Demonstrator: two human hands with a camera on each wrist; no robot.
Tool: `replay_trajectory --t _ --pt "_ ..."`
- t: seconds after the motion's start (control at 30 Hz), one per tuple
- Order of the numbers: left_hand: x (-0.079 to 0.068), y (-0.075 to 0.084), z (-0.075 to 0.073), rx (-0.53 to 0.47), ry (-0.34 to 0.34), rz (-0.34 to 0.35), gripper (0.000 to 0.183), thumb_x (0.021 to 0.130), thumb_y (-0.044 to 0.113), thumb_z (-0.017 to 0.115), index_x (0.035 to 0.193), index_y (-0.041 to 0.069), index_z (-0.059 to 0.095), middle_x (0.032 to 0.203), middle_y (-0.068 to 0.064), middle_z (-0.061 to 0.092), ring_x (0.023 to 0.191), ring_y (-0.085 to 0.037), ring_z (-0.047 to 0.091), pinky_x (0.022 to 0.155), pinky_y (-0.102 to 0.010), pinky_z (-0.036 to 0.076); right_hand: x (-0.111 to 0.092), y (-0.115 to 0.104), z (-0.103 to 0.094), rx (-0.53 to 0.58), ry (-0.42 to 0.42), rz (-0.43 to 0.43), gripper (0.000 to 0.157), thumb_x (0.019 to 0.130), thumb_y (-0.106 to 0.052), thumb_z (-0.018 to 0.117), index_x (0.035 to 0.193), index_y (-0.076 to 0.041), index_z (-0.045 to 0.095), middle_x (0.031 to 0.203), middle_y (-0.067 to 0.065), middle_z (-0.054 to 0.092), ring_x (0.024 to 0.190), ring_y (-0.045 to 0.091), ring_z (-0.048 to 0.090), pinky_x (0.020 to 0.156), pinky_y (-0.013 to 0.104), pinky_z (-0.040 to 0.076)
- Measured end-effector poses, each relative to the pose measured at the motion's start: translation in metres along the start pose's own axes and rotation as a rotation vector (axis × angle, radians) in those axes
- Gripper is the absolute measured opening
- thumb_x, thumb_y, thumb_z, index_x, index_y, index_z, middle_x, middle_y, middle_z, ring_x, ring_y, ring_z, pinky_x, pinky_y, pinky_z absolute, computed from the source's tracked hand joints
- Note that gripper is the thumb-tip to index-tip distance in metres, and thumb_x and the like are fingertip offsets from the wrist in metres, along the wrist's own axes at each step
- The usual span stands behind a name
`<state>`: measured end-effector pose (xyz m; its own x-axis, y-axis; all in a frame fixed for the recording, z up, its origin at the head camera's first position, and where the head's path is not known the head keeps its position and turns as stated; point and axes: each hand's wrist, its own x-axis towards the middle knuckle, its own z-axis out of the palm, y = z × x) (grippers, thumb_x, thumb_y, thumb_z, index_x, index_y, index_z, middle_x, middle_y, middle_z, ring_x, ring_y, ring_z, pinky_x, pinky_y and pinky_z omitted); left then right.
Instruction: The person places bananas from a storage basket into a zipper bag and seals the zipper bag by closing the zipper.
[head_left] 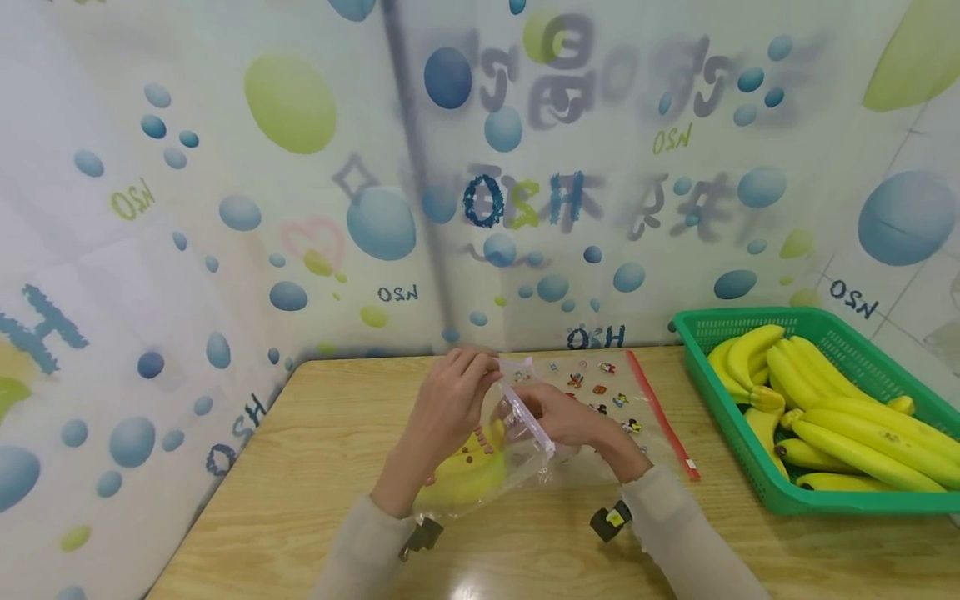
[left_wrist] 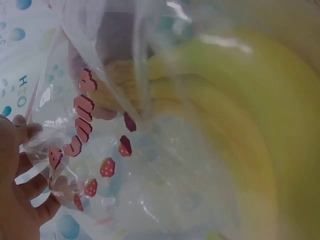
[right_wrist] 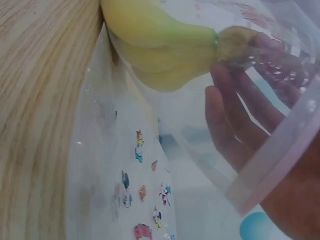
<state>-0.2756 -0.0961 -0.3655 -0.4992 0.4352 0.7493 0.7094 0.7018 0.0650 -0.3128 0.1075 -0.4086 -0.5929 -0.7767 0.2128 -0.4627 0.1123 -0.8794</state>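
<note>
Bananas (head_left: 461,483) aslant, stem (right_wrist: 237,45) toward right fingers (right_wrist: 217,112)

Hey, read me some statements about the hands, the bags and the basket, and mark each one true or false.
1. The left hand grips the clear bag near its opening. True.
2. The clear bag is empty. False: bananas are inside it.
3. The right hand reaches into the clear bag, at the bananas' stem. True.
4. The bag with the red strip stands upright. False: it lies on the table.
5. The green basket is to the right of both hands. True.
6. The basket holds only red apples. False: it holds yellow bananas.
</note>
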Motion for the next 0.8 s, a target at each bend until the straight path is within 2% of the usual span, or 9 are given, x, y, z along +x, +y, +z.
replay_trajectory --t 0.13,0.23,0.37,0.53,0.63,0.7,0.8 --pt "0.0 0.0 0.0 -0.024 0.001 0.002 0.017 0.1 0.024 0.05 0.1 0.013 0.063 0.101 0.001 0.066 0.095 -0.016 0.058 0.079 -0.03 0.049 -0.003 -0.004 -0.003 -0.008 -0.033 0.021 0.029 0.088 -0.011 0.069 0.116 -0.005 0.063 0.111 0.014 0.067 0.098 0.019 0.067 0.084 0.032 0.055" --pt "-0.001 0.0 0.0 -0.034 -0.002 -0.001 0.017 0.101 0.024 0.049 0.1 0.013 0.063 0.1 0.001 0.065 0.094 -0.016 0.057 0.08 -0.029 0.048 -0.007 -0.011 -0.007 -0.091 -0.033 0.051 0.028 0.091 -0.012 0.066 0.118 -0.011 0.064 0.113 0.007 0.069 0.098 0.016 0.068 0.083 0.03 0.055" --pt "-0.002 0.0 -0.002 -0.043 -0.005 -0.006 0.018 0.102 0.024 0.048 0.101 0.013 0.062 0.099 0.001 0.065 0.094 -0.016 0.056 0.081 -0.029 0.048 -0.016 -0.027 -0.015 -0.246 0.034 0.07 0.023 0.094 -0.014 0.062 0.116 -0.019 0.065 0.109 -0.003 0.069 0.095 0.012 0.067 0.08 0.027 0.055" --pt "-0.001 0.0 -0.002 -0.052 0.0 0.008 0.018 0.102 0.024 0.047 0.1 0.013 0.062 0.097 0.001 0.064 0.094 -0.015 0.056 0.081 -0.029 0.047 -0.031 -0.049 -0.026 -0.346 0.133 0.087 0.019 0.096 -0.018 0.06 0.113 -0.022 0.066 0.106 -0.005 0.07 0.087 0.01 0.066 0.07 0.03 0.055" --pt "-0.001 0.0 -0.001 -0.059 0.0 0.009 0.018 0.102 0.023 0.047 0.099 0.013 0.061 0.096 0.002 0.064 0.095 -0.015 0.056 0.081 -0.029 0.047 -0.042 -0.058 -0.034 -0.399 0.182 0.027 0.018 0.096 -0.018 0.059 0.112 -0.02 0.066 0.103 -0.004 0.07 0.083 0.009 0.067 0.067 0.029 0.056" --pt "-0.001 0.0 -0.001 -0.062 0.0 0.007 0.018 0.102 0.021 0.046 0.099 0.013 0.061 0.096 0.001 0.063 0.095 -0.016 0.057 0.08 -0.029 0.047 -0.05 -0.065 -0.039 -0.442 0.213 -0.024 0.017 0.096 -0.016 0.06 0.11 -0.02 0.067 0.101 -0.005 0.071 0.084 0.007 0.067 0.072 0.026 0.055" --pt "-0.001 0.0 -0.002 -0.062 -0.001 0.006 0.017 0.102 0.02 0.046 0.098 0.013 0.061 0.094 0.001 0.063 0.094 -0.016 0.057 0.079 -0.029 0.047 -0.064 -0.077 -0.047 -0.504 0.232 -0.063 0.016 0.095 -0.012 0.059 0.108 -0.019 0.068 0.097 -0.006 0.071 0.08 0.006 0.066 0.07 0.026 0.055"
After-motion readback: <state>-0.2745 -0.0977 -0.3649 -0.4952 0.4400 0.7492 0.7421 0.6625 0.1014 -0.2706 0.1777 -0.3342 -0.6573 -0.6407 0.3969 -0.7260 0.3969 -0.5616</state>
